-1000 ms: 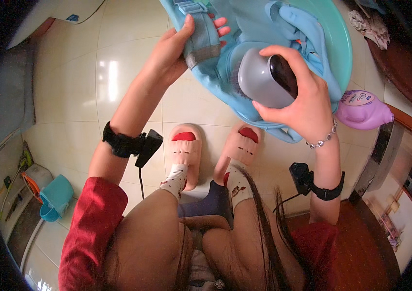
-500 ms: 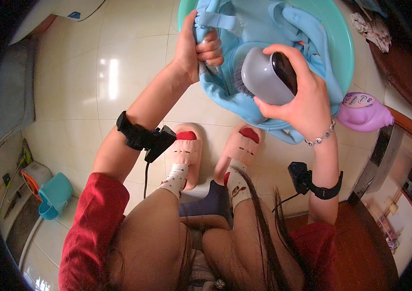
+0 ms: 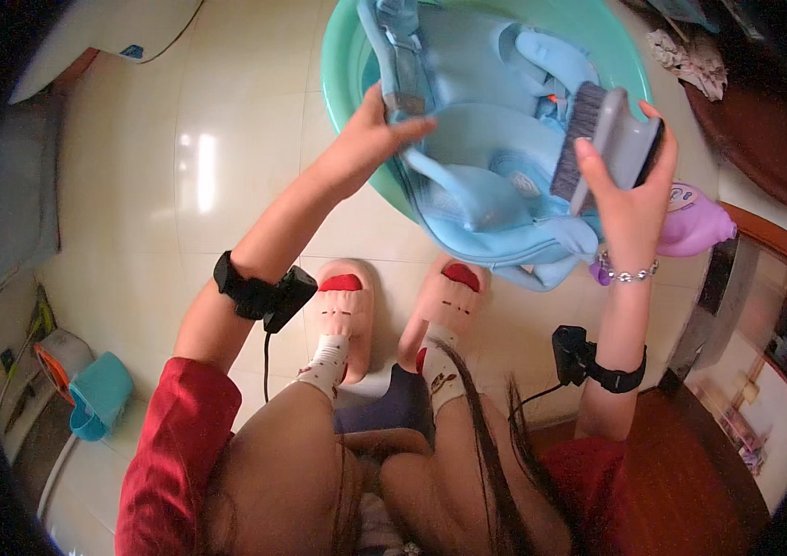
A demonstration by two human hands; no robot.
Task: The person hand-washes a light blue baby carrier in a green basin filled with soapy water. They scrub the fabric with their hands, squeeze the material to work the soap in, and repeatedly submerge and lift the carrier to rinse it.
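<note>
I judge this mid-scrub: my left hand (image 3: 370, 144) is clamped on the blue backpack (image 3: 486, 176), propped in the green basin (image 3: 342, 65); my right hand (image 3: 629, 190) is closed round the grey brush (image 3: 602, 139), bristles just off the fabric; next, press them down.

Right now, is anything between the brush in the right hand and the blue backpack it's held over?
Nothing visible. The right hand holds the grey brush just above the light blue backpack, which the left hand grips over the green basin.
</note>
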